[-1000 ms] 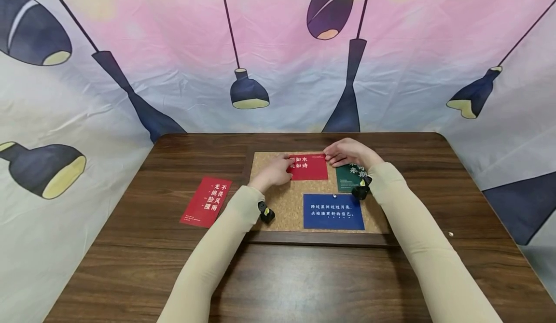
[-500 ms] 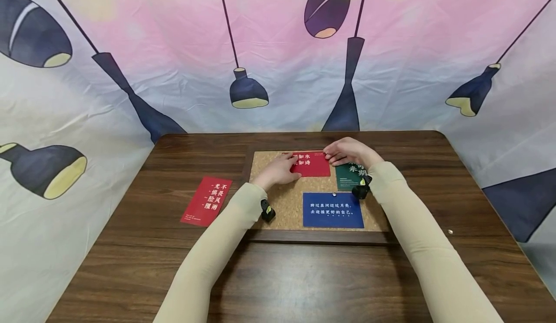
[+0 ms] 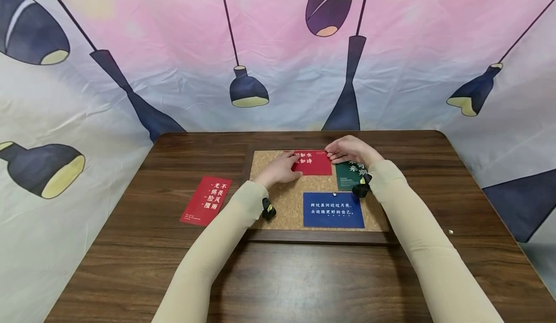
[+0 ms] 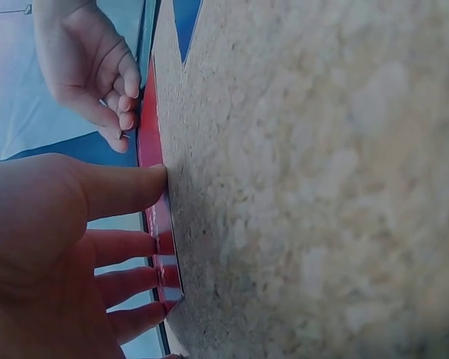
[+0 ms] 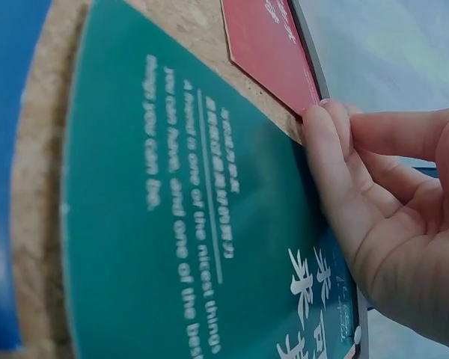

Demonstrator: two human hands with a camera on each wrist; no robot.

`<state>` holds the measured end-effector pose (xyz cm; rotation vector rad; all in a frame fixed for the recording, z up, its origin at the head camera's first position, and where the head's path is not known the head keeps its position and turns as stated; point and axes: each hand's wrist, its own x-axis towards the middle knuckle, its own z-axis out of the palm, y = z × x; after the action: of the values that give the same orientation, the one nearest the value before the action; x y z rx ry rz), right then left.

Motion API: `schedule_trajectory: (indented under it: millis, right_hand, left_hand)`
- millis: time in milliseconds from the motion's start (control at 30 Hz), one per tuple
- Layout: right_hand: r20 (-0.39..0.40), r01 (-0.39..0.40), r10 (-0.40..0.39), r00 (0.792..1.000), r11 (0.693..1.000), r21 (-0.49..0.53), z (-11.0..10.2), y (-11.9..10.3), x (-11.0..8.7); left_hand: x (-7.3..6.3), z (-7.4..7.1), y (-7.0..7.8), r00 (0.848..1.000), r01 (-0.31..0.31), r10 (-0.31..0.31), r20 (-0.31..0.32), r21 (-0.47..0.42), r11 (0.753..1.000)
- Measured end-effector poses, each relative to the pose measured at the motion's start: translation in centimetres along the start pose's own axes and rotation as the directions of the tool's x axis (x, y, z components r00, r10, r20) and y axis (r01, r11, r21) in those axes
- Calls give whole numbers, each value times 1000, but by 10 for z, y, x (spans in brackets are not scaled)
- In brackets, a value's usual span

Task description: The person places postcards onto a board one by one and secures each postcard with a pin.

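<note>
My left hand rests on a red card at the upper edge of the corkboard, its thumb and fingers spread and fairly straight. In the left wrist view, the thumb and fingertips touch the card's surface and edge. At the card's upper right corner is my right hand, pinching a small thumbtack between thumb and fingers. A green card lies on the board below the right hand and is partly covered by it. Lower down, a blue card carries a silver thumbtack at its top middle.
Another red card lies on the wooden table, left of the board. A loose thumbtack sits on the table at the right. Behind the table hangs a cloth printed with lamps.
The red card on the board has slid slightly up and to the right under my left hand, which moved with it. My right hand stays by the card's corner.
</note>
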<state>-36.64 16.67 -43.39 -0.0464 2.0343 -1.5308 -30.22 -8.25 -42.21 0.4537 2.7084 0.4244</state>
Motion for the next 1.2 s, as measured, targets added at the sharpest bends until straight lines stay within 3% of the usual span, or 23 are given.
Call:
schedule_trajectory:
  millis: [333,1200]
  right_hand:
    - [11,-5,5,1000,999,50,-7,-1,2]
    - [29,-56,58,998,994,-90,-12,-12,14]
  left_hand:
    - [4,-1,-3,1000,-6,5,-4,-22,1000]
    - [13,-7,-3,1000,4,-4,15,-39,999]
